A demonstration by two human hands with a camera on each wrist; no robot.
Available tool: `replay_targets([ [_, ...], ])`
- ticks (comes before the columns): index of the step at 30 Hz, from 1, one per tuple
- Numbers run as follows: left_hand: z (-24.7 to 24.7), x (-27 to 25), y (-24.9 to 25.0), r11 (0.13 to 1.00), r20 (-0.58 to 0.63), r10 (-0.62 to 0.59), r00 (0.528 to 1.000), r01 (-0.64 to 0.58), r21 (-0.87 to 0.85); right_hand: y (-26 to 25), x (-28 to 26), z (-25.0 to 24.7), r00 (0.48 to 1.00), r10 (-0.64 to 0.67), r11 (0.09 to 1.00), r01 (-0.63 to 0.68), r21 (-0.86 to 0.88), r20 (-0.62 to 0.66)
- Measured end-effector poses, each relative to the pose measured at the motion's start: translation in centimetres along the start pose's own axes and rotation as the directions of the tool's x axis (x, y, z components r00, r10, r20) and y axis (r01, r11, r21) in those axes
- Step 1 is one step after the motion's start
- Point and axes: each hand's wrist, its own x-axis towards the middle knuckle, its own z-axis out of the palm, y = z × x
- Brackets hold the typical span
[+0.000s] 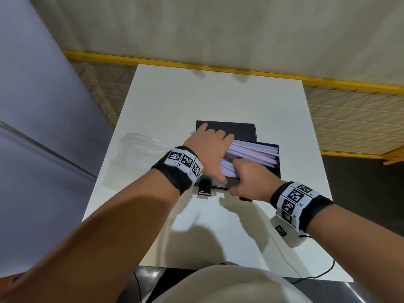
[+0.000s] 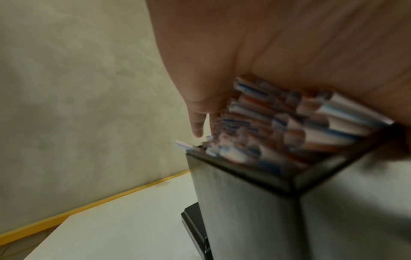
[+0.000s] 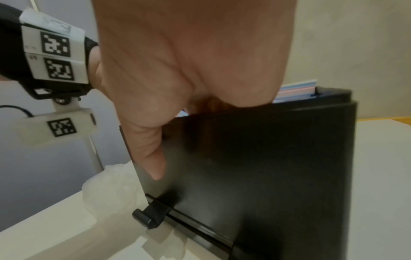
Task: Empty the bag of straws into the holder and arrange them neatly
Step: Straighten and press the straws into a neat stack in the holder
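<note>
Holder (image 1: 258, 179): black box, open top, stands on white table (image 1: 218, 99), approx. mid-table. Small black tab (image 3: 151, 217) sticks out at bottom front edge.
Lid (image 1: 236, 129): flat black panel, lies behind holder, touching it.
Straws (image 1: 251, 153): pink/blue/white striped, packed inside holder; ends poke above rim, uneven heights in left wrist view. One straw (image 2: 183, 145) leans out over far corner.
Bag (image 1: 142, 147): clear plastic, crumpled, lies on table just left of holder; contents hard to make out, prob. empty.
Left hand (image 1: 207, 149): palm down over left part of straw bundle, fingers fairly straight, pressing on straw ends; thumb against holder's front rim. Not gripping.
Right hand (image 1: 249, 180): on holder's front wall near top, thumb pointing down along the wall, fingers hooked over rim among straws. Grips holder.
Wrist bands (image 1: 185, 162): black straps w/ white marker blocks, both wrists.
Surroundings: yellow-framed mesh (image 1: 349, 119) behind table, beige wall.
</note>
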Motion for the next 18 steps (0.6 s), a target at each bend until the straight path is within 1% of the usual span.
replay_targets([
  [2,0.7,-0.3,-0.4,0.999,-0.038,-0.036,0.999,0.036,-0.016,-0.2,0.3,-0.1,1.0,0.006,1.0,-0.006,0.004,-0.017],
  [4,1.2,-0.9,-0.7,0.995,-0.061,-0.092,0.994,0.089,-0.041,-0.3,0.4,0.0,1.0,0.019,0.999,-0.02,0.045,0.006],
  [6,1.5,-1.1,-1.0,0.991,-0.055,-0.128,0.99,0.126,-0.048,-0.5,0.4,0.0,0.999,0.017,0.999,-0.019,0.043,0.035],
  [10,1.3,-1.3,-1.0,0.989,-0.029,-0.132,0.991,0.13,-0.065,-0.4,1.1,-0.7,0.997,0.012,0.997,-0.018,0.069,0.078],
  [13,1.3,-1.3,-0.9,0.99,-0.031,-0.125,0.992,0.123,-0.076,-0.2,1.6,-1.2,0.993,0.029,0.994,-0.041,0.105,0.114],
  [18,1.6,-1.2,-1.0,0.991,-0.039,-0.122,0.992,0.12,-0.067,-0.3,1.4,-1.1,0.983,0.057,0.992,-0.075,0.1,0.176],
])
